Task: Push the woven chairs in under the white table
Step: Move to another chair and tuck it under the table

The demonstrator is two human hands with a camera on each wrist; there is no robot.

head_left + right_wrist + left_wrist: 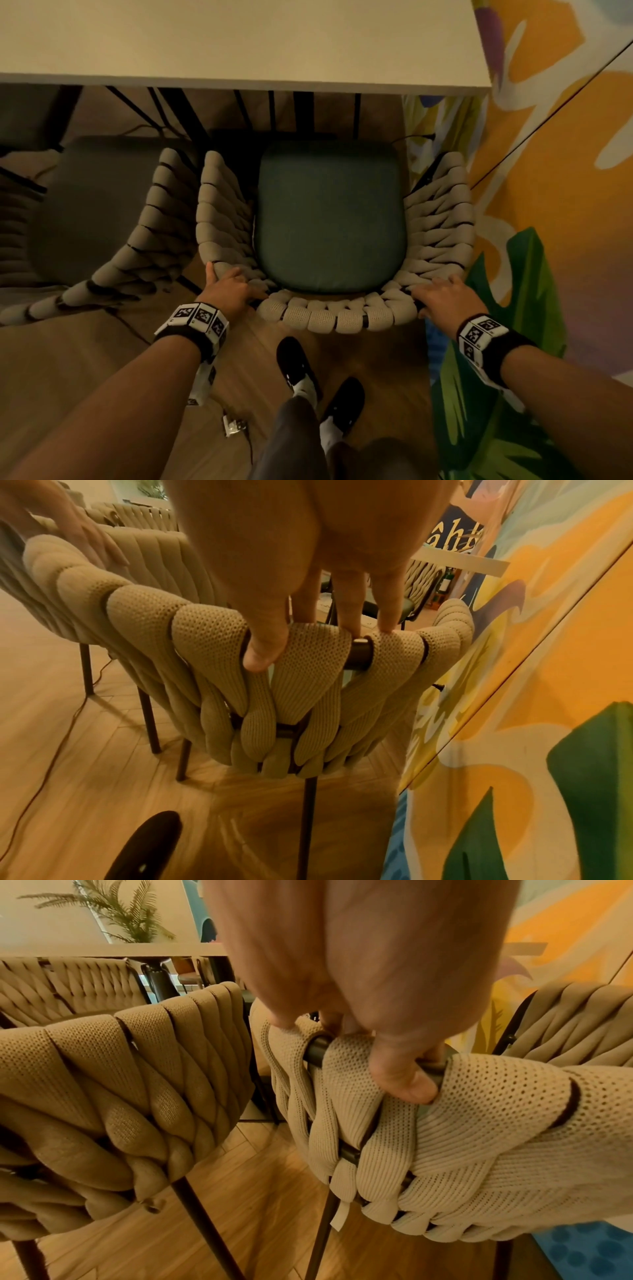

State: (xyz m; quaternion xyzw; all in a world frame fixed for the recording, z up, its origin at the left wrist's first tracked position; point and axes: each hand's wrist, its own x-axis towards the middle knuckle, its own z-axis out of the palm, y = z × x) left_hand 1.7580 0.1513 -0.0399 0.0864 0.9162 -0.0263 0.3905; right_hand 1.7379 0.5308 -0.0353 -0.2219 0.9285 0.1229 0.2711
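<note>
While the woven chair [329,236] at centre frame is gripped at its back rail by the left hand [227,286] and right hand [442,294], fingers curled over, a straight forward push under the white table [239,44] is called for.

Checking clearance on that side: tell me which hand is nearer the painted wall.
Right. The right hand grips the chair back beside the painted wall; the left hand grips its far corner.
</note>
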